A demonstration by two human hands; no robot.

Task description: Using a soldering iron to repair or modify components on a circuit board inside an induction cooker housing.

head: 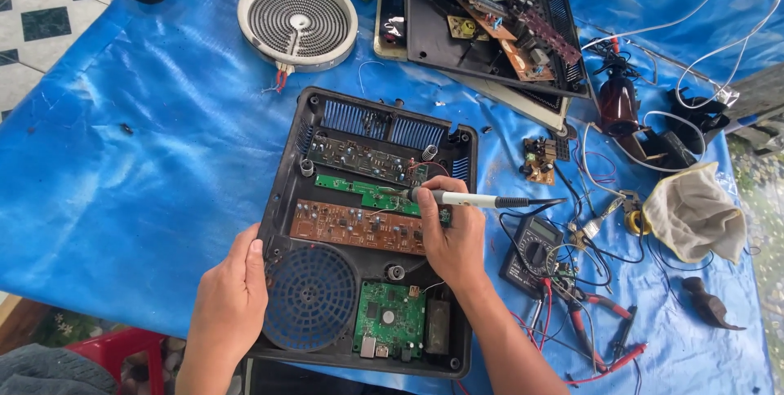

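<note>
Head cam, R hand point(454, 236) pinching soldering iron point(469, 199) over green board point(371, 192), L hand point(233, 297) gripping black casing point(282, 199) edge.

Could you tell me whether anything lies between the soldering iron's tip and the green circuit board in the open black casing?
Nothing visible does: the right hand holds the soldering iron with its tip right at the green circuit board. The left hand grips the casing edge, well aside.
</note>
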